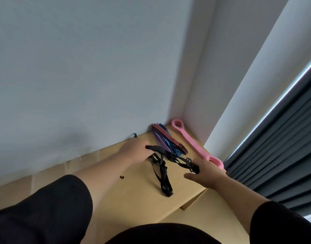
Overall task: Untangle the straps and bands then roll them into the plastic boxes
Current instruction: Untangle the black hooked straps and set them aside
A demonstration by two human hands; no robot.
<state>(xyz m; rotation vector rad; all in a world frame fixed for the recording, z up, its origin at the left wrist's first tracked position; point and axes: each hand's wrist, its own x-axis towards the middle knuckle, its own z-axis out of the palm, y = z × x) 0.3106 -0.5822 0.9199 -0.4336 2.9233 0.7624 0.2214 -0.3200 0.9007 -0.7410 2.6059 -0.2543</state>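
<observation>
A tangle of black straps [162,176] with buckles lies on the wooden tabletop [133,196]. My left hand [135,152] grips one black buckle end at the tangle's upper left. My right hand [206,175] pinches another black buckle end at the tangle's right side. Behind them, in the corner, lie a purple band [161,145], a blue band [172,146] and a red-and-black striped strap [166,136], overlapping each other. A pink foam band [195,145] with a ring at each end lies along the right edge. No plastic box is recognisable.
The table stands in a corner of pale walls [80,67]. Dark pleated curtains [283,155] hang to the right. A small dark speck [122,177] sits on the tabletop. A thin dark cable [134,135] rises by the wall. The table's right edge lies just beyond my right hand.
</observation>
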